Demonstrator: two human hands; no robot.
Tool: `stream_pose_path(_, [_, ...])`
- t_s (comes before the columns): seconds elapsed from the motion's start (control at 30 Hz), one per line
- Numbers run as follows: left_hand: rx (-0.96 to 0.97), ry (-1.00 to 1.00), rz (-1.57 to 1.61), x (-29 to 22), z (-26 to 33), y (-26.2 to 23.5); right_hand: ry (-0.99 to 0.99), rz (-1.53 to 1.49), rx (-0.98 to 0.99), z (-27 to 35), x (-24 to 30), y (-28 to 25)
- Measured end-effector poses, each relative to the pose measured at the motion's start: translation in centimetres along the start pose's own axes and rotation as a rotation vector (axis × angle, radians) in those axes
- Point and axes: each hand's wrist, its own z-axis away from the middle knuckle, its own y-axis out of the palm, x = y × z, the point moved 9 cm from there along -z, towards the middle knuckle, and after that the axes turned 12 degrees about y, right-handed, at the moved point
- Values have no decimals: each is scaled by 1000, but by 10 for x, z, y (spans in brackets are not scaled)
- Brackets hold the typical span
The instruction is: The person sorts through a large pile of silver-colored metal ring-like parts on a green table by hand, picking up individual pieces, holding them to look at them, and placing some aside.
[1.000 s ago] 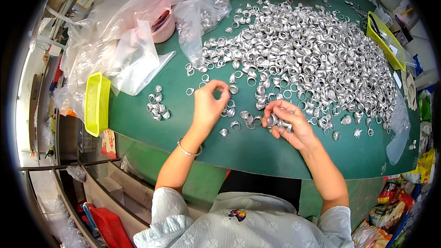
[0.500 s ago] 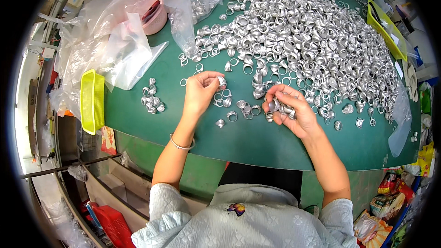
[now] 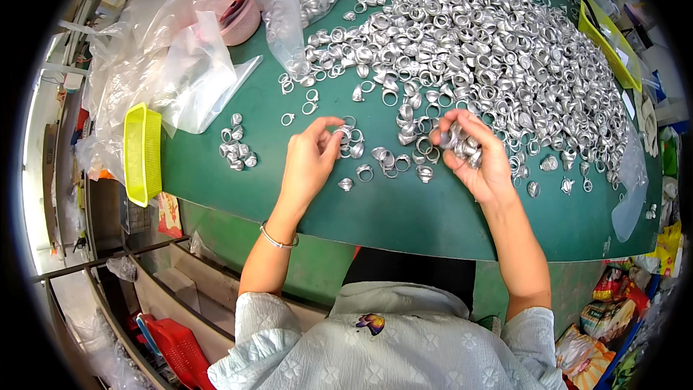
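Observation:
A large heap of silver-coloured metal rings (image 3: pixel 462 43) covers the far and right part of the green table (image 3: pixel 404 224). My left hand (image 3: pixel 310 159) is over the table, thumb and forefinger apart beside a small cluster of rings (image 3: pixel 354 146). My right hand (image 3: pixel 485 162) is half curled around several silver rings (image 3: pixel 462 146) at the near edge of the heap. Between the hands stand a few loose rings (image 3: pixel 390 162). A separate group of chunky rings (image 3: pixel 237 146) sits at the left.
At the table's left edge stands a yellow-green basket (image 3: pixel 143 155). Behind it lie clear plastic bags (image 3: pixel 195 79) and a pink basket (image 3: pixel 244 23). Another yellow basket (image 3: pixel 610 43) is at the right rim, near a flat plastic bag (image 3: pixel 632 202).
The ring pinched in my left hand has been let go at the small cluster, and the fingers have parted. My right hand has moved slightly right and away from me, still holding rings.

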Motion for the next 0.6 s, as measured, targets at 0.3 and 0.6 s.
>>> stream_pose_path(0.3, [-121,300,-434,-38,4,3,-28,-202,-91,1,12,-23])
stream_pose_path(0.6, [-59,488,-553,-65,26,43,-9,-404,28,1,11,-15])
